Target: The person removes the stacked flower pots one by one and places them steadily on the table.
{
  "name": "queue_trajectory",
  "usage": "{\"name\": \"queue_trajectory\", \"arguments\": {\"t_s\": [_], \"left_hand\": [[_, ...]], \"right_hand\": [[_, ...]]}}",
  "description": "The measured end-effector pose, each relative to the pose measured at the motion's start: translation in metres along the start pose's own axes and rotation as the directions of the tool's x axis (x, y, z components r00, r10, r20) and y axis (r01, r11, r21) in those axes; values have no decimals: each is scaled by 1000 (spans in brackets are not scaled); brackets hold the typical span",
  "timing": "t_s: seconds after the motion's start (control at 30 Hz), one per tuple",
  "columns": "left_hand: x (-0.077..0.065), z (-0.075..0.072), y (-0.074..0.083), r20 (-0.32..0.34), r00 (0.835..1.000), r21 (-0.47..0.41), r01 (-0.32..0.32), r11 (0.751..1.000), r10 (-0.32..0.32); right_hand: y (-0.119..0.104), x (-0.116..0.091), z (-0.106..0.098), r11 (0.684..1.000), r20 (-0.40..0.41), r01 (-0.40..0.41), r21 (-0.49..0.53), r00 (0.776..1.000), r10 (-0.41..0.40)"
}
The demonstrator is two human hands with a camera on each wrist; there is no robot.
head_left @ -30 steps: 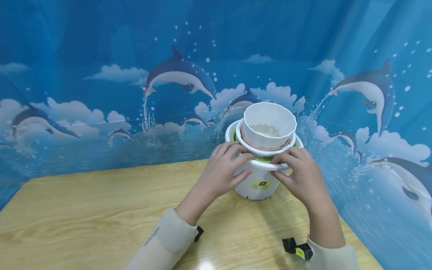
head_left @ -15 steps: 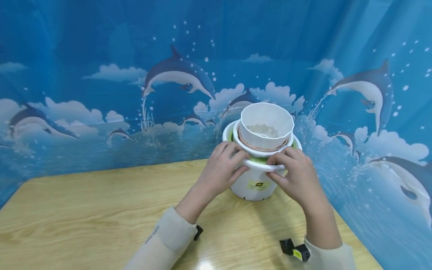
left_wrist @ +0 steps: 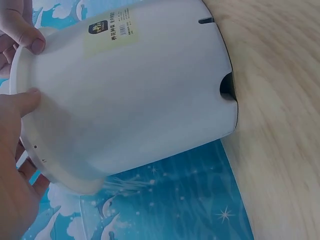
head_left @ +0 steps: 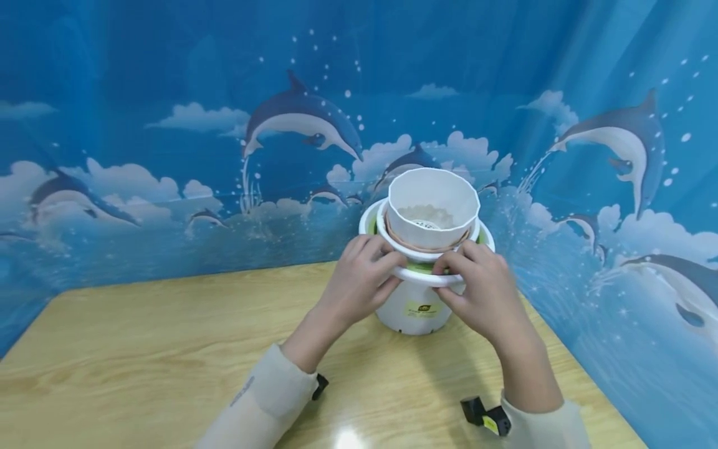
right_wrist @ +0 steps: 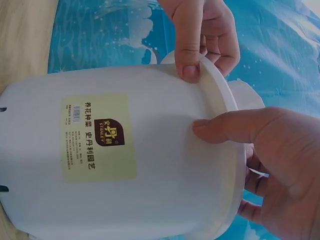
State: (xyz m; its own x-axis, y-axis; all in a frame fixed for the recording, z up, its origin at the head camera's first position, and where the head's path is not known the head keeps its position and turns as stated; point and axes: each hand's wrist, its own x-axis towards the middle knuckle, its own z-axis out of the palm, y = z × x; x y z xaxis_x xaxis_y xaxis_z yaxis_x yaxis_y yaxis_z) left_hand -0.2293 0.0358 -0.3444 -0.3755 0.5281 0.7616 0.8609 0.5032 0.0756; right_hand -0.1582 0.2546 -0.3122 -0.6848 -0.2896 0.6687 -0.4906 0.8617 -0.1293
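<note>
A large white flower pot (head_left: 392, 315) stands upright on the table, a pale yellow label (right_wrist: 100, 140) on its side. Nested inside it are a green pot (head_left: 421, 268), a smaller pot with a thick white rim (head_left: 414, 254), a terracotta-coloured one with only its edge showing, and on top a white faceted pot (head_left: 412, 231). My left hand (head_left: 359, 277) grips the big pot's rim at the near left, thumb under the lip and fingers over it. At the near right, my right hand (head_left: 483, 290) holds the same rim likewise. Both thumbs press the outer wall in the wrist views.
The wooden table (head_left: 168, 349) extends far to the left of the pots. A blue dolphin-print curtain (head_left: 196, 143) hangs close behind the pots and along the right edge. Black wrist cameras (head_left: 487, 416) sit at both sleeves.
The stack of pots has shifted slightly to the left, with both hands moving along on its rim. Their grip stays the same. The head view has turned a little.
</note>
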Motion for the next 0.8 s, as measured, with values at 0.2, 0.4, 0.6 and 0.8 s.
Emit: {"name": "queue_trajectory", "arguments": {"t_s": [0.2, 0.4, 0.6, 0.8], "left_hand": [[-14, -10, -1, -32, 999, -13, 10, 1000, -10], [-28, -21, -2, -23, 1000, -1, 18, 1000, -18], [-38, -31, -2, -19, 999, -14, 34, 999, -35], [-49, -42, -1, -11, 999, -11, 52, 999, -53]], "right_hand": [[-9, 1, 5, 999, -14, 53, 12, 999, -52], [-19, 1, 9, 995, -30, 93, 29, 995, -92], [-28, 1, 12, 992, -28, 120, 42, 993, -119], [-37, 2, 16, 988, -23, 139, 63, 990, -138]]}}
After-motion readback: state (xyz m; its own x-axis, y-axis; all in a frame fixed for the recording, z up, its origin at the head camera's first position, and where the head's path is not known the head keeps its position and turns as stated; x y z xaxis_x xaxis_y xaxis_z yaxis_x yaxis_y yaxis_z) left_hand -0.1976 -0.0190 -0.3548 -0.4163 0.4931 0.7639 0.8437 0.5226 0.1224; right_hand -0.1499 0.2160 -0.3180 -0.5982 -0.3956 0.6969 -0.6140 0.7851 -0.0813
